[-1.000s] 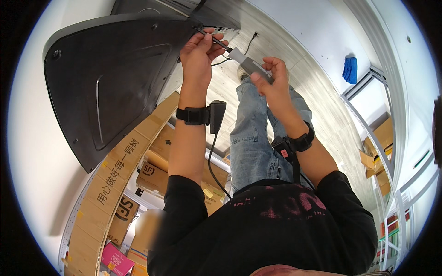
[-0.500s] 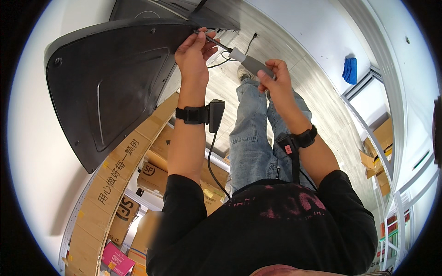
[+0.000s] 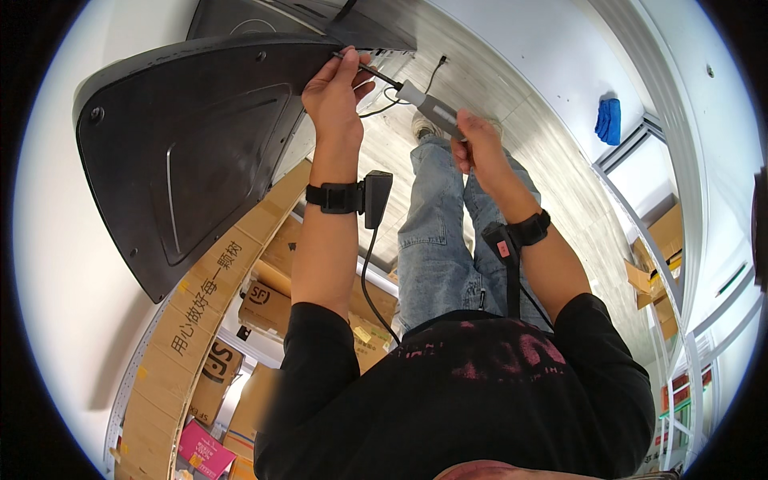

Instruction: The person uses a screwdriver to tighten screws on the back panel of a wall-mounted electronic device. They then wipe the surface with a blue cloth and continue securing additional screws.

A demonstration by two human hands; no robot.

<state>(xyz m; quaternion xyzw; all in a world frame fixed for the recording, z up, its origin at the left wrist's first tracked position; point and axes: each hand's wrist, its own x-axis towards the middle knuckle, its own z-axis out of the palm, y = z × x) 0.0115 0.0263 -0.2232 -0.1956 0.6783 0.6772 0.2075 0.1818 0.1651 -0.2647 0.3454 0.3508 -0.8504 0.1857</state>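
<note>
The right hand (image 3: 480,148) is curled round a grey screwdriver (image 3: 436,112), the left hand (image 3: 334,92) pinches its shaft by the edge of a black panel (image 3: 216,136) (crowding the tip), apparently screwing or unscrewing, which calls for steady, aligned twisting, and a black cable (image 3: 434,78) lies beyond.

A screwdriver (image 3: 412,94) with a two-tone gray handle (image 3: 440,116) and dark shaft (image 3: 384,77) shows right of a black panel (image 3: 208,136); also right of the panel are faded blue jeans (image 3: 428,232) and a bright blue cloth (image 3: 608,122), while below the panel lie brown cardboard (image 3: 152,400) with black lettering (image 3: 182,340) and a magenta package (image 3: 205,448).
</note>
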